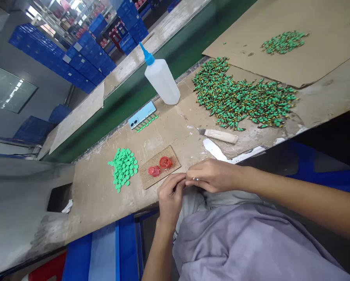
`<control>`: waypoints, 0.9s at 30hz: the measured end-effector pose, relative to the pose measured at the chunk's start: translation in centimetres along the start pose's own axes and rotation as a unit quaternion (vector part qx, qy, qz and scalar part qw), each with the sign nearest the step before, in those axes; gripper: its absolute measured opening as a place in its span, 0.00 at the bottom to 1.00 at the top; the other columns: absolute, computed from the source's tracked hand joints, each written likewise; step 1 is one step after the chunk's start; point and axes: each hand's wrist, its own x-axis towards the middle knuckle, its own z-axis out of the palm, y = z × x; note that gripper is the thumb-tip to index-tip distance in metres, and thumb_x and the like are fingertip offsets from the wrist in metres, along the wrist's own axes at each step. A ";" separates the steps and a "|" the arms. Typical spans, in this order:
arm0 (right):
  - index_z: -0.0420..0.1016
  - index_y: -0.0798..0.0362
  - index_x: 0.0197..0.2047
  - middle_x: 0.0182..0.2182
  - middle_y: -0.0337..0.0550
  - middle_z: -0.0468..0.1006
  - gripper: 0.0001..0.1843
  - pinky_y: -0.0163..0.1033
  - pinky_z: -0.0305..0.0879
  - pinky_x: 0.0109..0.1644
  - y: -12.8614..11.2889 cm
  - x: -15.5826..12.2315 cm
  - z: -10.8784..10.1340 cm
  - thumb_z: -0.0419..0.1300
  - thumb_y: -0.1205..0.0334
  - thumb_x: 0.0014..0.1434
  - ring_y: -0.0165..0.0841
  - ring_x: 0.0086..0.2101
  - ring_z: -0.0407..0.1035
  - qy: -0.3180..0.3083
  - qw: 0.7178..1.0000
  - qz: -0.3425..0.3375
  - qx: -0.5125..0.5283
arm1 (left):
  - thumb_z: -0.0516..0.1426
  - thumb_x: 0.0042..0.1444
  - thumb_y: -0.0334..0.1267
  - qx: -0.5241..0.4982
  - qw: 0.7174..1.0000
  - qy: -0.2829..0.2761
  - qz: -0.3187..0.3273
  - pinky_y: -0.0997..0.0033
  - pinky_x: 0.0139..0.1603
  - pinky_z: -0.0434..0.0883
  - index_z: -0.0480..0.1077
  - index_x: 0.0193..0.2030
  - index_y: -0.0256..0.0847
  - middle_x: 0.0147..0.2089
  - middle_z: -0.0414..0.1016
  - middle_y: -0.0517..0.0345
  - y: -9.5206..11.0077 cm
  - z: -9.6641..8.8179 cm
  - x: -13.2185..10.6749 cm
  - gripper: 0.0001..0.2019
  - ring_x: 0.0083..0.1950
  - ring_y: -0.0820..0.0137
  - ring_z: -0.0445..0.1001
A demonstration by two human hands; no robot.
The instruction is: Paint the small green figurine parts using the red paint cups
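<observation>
My left hand and my right hand meet fingertip to fingertip just off the near edge of the worktable, above my lap. Both pinch something tiny that I cannot make out. Just beyond the hands lies a small cork pad with two red caps on it. Left of the pad is a pile of green discs. A big heap of green and yellow small parts spreads to the right.
A white squeeze bottle with a blue nozzle stands at the back, a light blue phone beside it with a row of green pieces. A cloth-wrapped tool lies near the heap. Cardboard holds a smaller green pile. Blue crates are stacked beyond.
</observation>
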 end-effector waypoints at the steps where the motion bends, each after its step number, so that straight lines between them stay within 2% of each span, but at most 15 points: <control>1: 0.73 0.53 0.39 0.29 0.40 0.74 0.12 0.37 0.53 0.33 0.0 0.0 0.0 0.53 0.64 0.76 0.32 0.29 0.65 -0.001 1.000 0.003 0.000 | 0.61 0.66 0.26 0.000 1.000 0.000 0.001 0.74 0.44 0.79 0.81 0.42 0.42 0.40 0.85 0.57 0.0 0.0 0.0 0.08 0.40 0.69 0.83; 11: 0.68 0.51 0.36 0.28 0.37 0.71 0.12 0.35 0.51 0.32 -0.1 0.4 -0.3 0.53 0.67 0.74 0.29 0.27 0.60 -0.027 0.999 0.020 0.015 | 0.61 0.67 0.28 -0.008 1.000 -0.002 0.014 0.73 0.40 0.78 0.80 0.41 0.42 0.37 0.83 0.57 -0.1 0.2 0.1 0.07 0.37 0.70 0.81; 20: 0.68 0.50 0.37 0.29 0.38 0.73 0.08 0.35 0.51 0.33 -0.1 0.9 0.1 0.54 0.67 0.71 0.30 0.27 0.62 -0.042 0.996 0.053 0.060 | 0.61 0.68 0.33 -0.010 1.000 -0.006 -0.012 0.71 0.41 0.78 0.81 0.40 0.41 0.38 0.84 0.54 -0.6 0.3 -0.2 0.07 0.38 0.68 0.82; 24: 0.70 0.51 0.36 0.27 0.39 0.74 0.08 0.35 0.55 0.33 0.0 0.9 -0.2 0.55 0.65 0.70 0.31 0.27 0.66 -0.019 0.995 0.071 0.070 | 0.62 0.68 0.33 -0.009 1.000 -0.005 -0.009 0.70 0.42 0.78 0.81 0.40 0.41 0.38 0.85 0.54 -0.2 0.3 -0.1 0.06 0.38 0.68 0.83; 27: 0.69 0.50 0.33 0.26 0.40 0.74 0.14 0.35 0.61 0.33 -0.2 0.8 -0.9 0.53 0.62 0.73 0.32 0.27 0.69 0.035 0.992 0.097 0.078 | 0.62 0.68 0.33 -0.007 1.000 0.001 0.001 0.70 0.43 0.79 0.82 0.41 0.40 0.38 0.85 0.54 0.2 0.3 0.1 0.06 0.39 0.67 0.83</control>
